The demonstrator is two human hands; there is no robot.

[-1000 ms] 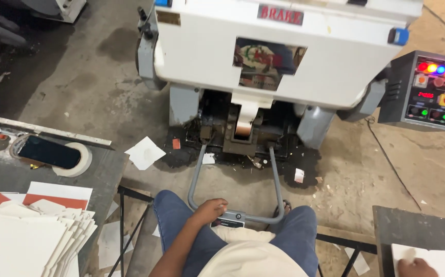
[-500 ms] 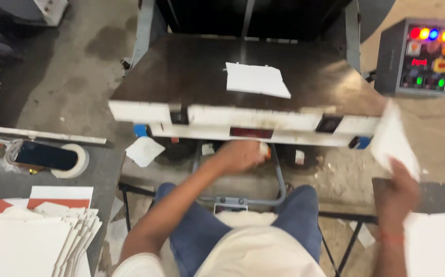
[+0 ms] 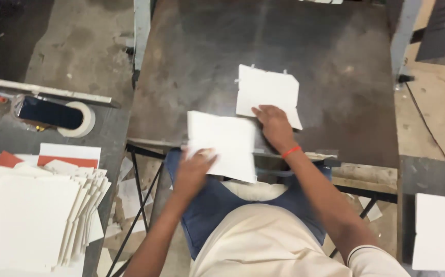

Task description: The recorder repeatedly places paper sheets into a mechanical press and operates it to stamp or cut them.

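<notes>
The left hand [image 3: 194, 166] pinches a thin, light, bendable white card sheet [image 3: 222, 143] at its edge, while the right hand's [image 3: 274, 125] fingers lie flat on the die-cut sheet [image 3: 268, 92].

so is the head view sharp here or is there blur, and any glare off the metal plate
Head view: soft overall; the left hand and the white sheet it holds are motion-smeared. The right hand on the die-cut sheet is clearer. The dark plate shows only dull sheen, no hard glare. The sheet stack is bright but readable.

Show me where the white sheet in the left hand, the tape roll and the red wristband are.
white sheet [image 3: 225, 141], head view, middle of sheet.
tape roll [image 3: 81, 120], head view, white rim.
red wristband [image 3: 290, 152], head view, band on right wrist.
</notes>
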